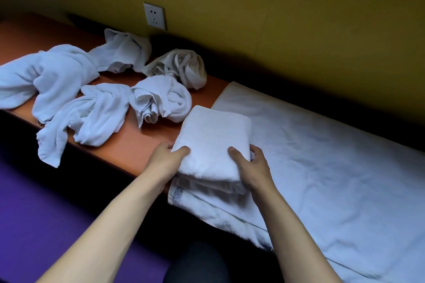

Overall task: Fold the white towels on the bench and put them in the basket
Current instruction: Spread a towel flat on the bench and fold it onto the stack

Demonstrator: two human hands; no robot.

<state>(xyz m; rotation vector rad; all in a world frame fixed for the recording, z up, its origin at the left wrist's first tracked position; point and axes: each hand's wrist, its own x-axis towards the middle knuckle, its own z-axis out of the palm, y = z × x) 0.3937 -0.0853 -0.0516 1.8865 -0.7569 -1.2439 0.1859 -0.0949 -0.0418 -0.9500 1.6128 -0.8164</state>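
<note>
I see left hand [164,156] and right hand [250,166] each with a grip clenched on the folded towel [211,142] at the desk [128,145] edge, likely squaring it for lifting; no basket visible.

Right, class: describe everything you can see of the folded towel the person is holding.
The folded towel is white terry cloth, folded into a thick rectangular pad with layered edges at its near end. It lies flat at the bench's front edge, partly on a spread towel. The left hand and right hand grip its near corners, thumbs on top.
</note>
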